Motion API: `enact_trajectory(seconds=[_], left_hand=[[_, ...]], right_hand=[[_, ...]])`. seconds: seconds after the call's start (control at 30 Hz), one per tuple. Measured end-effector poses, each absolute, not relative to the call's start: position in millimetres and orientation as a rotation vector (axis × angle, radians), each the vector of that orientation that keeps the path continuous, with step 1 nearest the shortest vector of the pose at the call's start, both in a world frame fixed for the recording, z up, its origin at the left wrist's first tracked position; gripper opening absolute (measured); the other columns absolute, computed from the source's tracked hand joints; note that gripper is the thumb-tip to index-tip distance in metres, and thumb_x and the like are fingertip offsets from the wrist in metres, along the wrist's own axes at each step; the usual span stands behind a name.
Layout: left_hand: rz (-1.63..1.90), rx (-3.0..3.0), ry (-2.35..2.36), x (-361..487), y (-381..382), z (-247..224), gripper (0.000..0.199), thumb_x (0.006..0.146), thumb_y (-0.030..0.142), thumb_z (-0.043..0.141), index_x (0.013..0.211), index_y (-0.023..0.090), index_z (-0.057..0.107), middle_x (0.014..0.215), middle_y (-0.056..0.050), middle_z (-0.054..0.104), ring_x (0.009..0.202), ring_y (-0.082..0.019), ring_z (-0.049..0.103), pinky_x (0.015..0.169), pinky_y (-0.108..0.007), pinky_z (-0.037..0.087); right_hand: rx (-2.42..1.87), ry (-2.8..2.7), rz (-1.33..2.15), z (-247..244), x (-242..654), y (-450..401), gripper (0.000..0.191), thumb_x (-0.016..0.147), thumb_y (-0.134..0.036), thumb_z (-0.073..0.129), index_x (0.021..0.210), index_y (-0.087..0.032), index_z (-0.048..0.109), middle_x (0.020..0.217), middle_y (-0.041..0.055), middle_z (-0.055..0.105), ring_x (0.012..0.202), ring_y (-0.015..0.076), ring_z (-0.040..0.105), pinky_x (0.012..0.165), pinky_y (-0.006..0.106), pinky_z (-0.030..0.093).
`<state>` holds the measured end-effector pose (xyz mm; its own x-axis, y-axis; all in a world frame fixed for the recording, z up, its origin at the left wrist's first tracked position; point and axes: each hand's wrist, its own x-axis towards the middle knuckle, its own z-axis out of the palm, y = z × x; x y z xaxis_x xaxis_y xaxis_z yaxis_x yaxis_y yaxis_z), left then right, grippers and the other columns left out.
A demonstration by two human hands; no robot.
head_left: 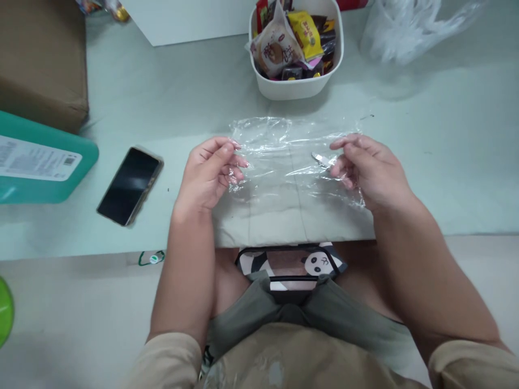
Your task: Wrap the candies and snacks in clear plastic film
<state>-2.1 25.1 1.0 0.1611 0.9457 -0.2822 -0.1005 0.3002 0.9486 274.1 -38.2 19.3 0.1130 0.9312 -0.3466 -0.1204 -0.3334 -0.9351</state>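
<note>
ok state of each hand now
Left hand: closed, holding clear crinkled plastic film.
Right hand: closed, holding the film and a small silver metallic tool.

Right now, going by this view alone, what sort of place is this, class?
Probably an indoor tabletop workspace, home or office I cannot tell: a pale green table bears a smartphone and a white tub of wrapped snacks.

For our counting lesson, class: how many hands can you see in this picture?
2: the left hand, holding the clear plastic at its left end, and the right hand, holding its right end. No others show.
</note>
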Motion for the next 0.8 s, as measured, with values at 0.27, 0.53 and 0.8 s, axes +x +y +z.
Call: enact_trajectory(seconds=[0.27, 0.53, 0.8], left_hand=[[0.936, 0.963, 1.122, -4, 22, 8, 0.028, 0.07, 0.038, 0.087, 0.088, 0.026, 0.069, 0.062, 0.002, 0.068, 0.047, -0.011, 0.062, 0.039, -0.021, 0.04], [1.066, 1.003, 0.999, -8, 17, 9, 0.015, 0.072, 0.028, 0.081, 0.063, 0.021, 0.07, 0.067, -0.002, 0.074, 0.054, -0.013, 0.068, 0.049, -0.023, 0.053], [1.324, 1.332, 1.046, -5, 22, -8, 0.031, 0.086, 0.047, 0.076, 0.063, 0.027, 0.078, 0.065, -0.002, 0.07, 0.071, -0.015, 0.069, 0.064, -0.029, 0.055]], right_hand=[[-1.419, -0.985, 1.507, 14, 279, -43, 0.014, 0.08, -0.024, 0.075, 0.094, -0.022, 0.073, 0.06, -0.004, 0.062, 0.044, 0.0074, 0.046, 0.041, 0.023, 0.032], [-1.231, -0.992, 1.27, 15, 277, -45, 0.018, 0.079, -0.039, 0.076, 0.074, -0.026, 0.064, 0.069, -0.0026, 0.063, 0.052, 0.0108, 0.054, 0.05, 0.027, 0.044], [-1.336, -1.234, 1.065, 15, 280, -47, 0.042, 0.09, -0.047, 0.066, 0.056, -0.023, 0.062, 0.067, 0.0045, 0.06, 0.067, 0.0157, 0.058, 0.068, 0.035, 0.05]])
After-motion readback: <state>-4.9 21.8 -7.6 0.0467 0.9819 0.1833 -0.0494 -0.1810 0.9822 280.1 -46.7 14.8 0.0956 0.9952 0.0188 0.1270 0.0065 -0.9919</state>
